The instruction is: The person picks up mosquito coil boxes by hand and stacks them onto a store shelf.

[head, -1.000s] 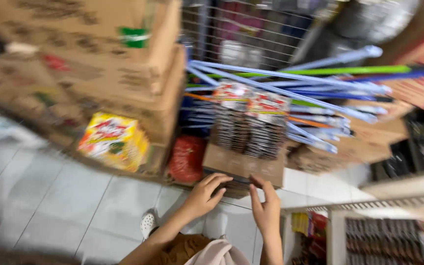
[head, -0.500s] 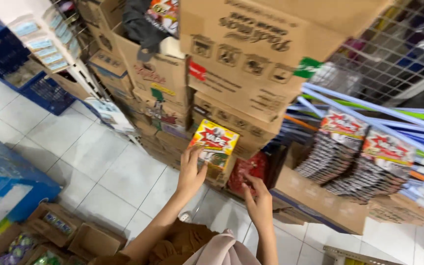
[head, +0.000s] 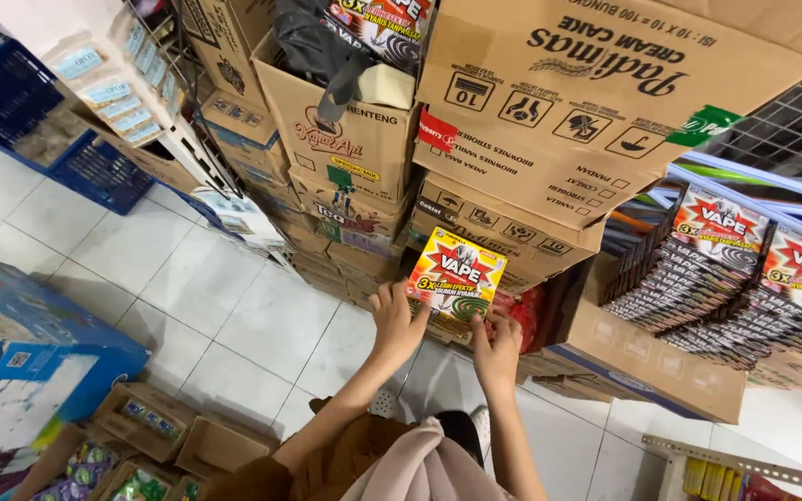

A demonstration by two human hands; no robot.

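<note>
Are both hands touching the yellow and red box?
Touching. The head view shows the left hand against the lower left edge of the yellow and red cardboard box, and the right hand fingers on its bottom edge.

A small box [head: 455, 276] sits low against a tall stack of cartons [head: 475, 139], with the left hand [head: 397, 323] touching its lower left edge and the right hand [head: 498, 349] its lower right edge. To the right of the box, an open carton [head: 642, 357] holds rows of flat packs [head: 698, 278] standing on edge. Left of the stack stands a wire rack [head: 155, 102], and further left a crate [head: 44, 130] rests on the floor [head: 206, 297]. Small open boxes [head: 146, 422] lie on the floor at lower left.
</note>
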